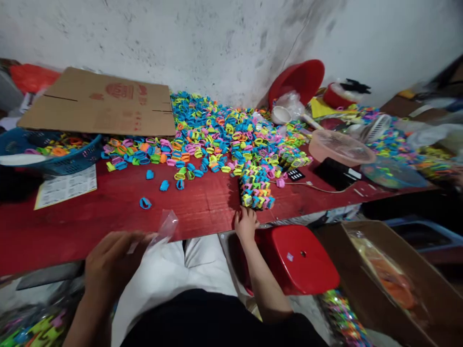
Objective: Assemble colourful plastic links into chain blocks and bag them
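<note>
My left hand (115, 258) is over the table's near edge, its fingers closed on a clear plastic bag (168, 226) that sticks out to the right. My right hand (247, 223) rests at the table edge with its fingers slightly apart, at the near end of a block of toy watches (256, 188) set in tight rows. Whether those fingers touch the block is hard to see. Behind it spreads a big heap of loose toy watches (217, 130) in blue, yellow, pink, orange and green. A few single blue watches (145, 203) lie apart at the left.
A cardboard sheet (108, 103) leans over a blue basket (65, 161) at the left. Right on the red table (202, 207) are a peach basket (342, 147) and a black phone-like slab (334, 173). A red stool (304, 260) and an open carton (390, 279) stand below.
</note>
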`<move>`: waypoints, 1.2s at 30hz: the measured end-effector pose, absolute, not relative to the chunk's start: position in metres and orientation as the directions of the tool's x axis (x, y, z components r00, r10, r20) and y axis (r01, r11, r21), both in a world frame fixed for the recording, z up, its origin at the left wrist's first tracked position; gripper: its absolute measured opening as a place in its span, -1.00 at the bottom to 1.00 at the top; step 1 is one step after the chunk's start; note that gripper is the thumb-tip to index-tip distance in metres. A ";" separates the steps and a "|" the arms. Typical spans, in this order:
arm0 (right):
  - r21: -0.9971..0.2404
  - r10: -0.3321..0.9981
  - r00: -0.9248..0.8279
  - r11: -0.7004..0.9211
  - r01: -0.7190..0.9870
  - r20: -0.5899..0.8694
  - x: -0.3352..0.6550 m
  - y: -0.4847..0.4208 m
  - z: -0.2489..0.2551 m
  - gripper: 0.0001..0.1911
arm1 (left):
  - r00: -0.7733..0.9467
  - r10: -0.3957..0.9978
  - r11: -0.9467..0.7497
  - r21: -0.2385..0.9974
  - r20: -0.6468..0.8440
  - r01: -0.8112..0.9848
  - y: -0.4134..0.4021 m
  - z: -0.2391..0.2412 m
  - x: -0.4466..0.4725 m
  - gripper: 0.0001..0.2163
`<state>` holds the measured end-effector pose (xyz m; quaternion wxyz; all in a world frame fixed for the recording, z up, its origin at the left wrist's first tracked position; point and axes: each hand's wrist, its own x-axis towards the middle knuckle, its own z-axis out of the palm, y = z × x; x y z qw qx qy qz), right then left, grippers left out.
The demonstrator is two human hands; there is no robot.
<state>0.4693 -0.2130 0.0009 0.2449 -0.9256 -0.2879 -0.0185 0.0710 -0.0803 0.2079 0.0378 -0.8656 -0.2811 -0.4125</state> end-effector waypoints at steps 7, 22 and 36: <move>-0.387 0.651 0.751 -0.667 0.636 0.112 0.456 -0.204 0.006 -0.49 | 0.665 0.564 -0.787 0.561 0.489 0.256 -0.091 0.232 0.066 -0.84; -0.933 0.977 0.155 0.087 0.349 0.149 0.296 -0.184 0.042 -0.67 | 0.837 0.430 -0.818 0.539 0.337 0.203 -0.126 0.208 0.051 -0.55; -0.978 0.865 -0.472 0.097 -0.183 0.174 0.300 -0.192 0.136 -0.34 | 0.929 0.266 -0.948 0.246 0.257 0.203 -0.124 0.212 0.074 -0.10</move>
